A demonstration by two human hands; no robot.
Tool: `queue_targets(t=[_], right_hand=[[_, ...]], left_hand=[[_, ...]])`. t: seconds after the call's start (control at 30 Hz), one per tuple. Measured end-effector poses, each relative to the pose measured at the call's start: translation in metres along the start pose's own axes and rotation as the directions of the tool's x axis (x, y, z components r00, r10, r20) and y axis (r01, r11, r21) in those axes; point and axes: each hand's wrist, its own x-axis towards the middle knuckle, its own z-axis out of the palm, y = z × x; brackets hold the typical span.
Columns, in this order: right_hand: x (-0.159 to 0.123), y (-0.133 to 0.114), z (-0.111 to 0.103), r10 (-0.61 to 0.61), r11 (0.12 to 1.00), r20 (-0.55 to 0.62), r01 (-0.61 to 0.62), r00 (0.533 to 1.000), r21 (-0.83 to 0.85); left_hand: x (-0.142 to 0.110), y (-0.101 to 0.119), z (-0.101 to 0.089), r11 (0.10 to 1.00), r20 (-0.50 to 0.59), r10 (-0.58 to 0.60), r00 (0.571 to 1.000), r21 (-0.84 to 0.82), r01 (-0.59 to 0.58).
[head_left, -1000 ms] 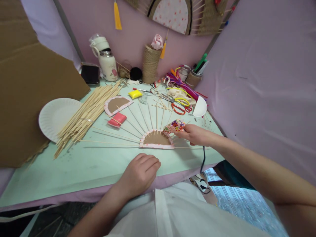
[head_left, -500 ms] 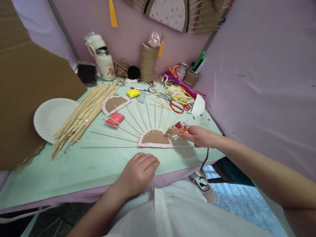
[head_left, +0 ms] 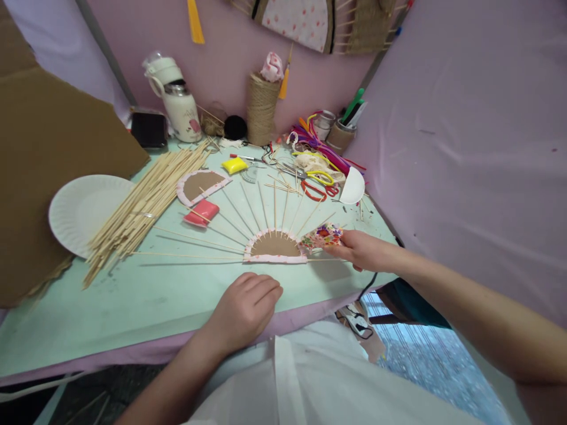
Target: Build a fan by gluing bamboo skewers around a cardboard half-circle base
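Note:
My right hand (head_left: 372,251) is wrapped round a floral-patterned glue gun (head_left: 322,236), with a dark cord hanging below the hand. The gun's tip is at the right end of a half-round cardboard piece (head_left: 275,244), edged in pink-spotted white fabric. Thin bamboo sticks (head_left: 275,206) fan out from its curved edge; the gun and hand partly cover the rightmost ones. My left hand (head_left: 248,307) rests palm down near the table's front edge, just below the half-round, fingers together and curled in. I see nothing in it.
On the left, a bundle of bamboo sticks (head_left: 146,206) overlaps a paper plate (head_left: 88,209) beside a large cardboard sheet (head_left: 57,136). A second half-round (head_left: 199,186), a red packet (head_left: 201,212), scissors (head_left: 316,177), a bottle (head_left: 181,112) and a twine spool (head_left: 262,109) stand or lie further back.
My right hand has drawn the glue gun a little to the right along the half-round's curved edge. My left hand stays in place. The whole view has shifted slightly.

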Motion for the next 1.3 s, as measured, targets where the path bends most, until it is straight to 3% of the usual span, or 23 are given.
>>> queue_targets(t=[0.53, 0.83, 1.3], right_hand=[[-0.013, -0.007, -0.001, 0.039, 0.989, 0.012, -0.041, 0.999, 0.146], [-0.012, 0.006, 0.007, -0.024, 0.997, -0.029, 0.026, 0.999, 0.069], [-0.019, 0.009, 0.013, -0.091, 0.996, 0.017, 0.091, 0.996, 0.026]], left_hand=[[-0.002, 0.0, 0.002, 1.0, 0.014, -0.011, 1.0, -0.014, 0.011], [-0.002, 0.0, 0.002, 1.0, 0.002, -0.009, 1.0, -0.004, 0.009], [-0.002, -0.001, 0.003, 1.0, 0.0, -0.017, 1.0, -0.002, 0.017]])
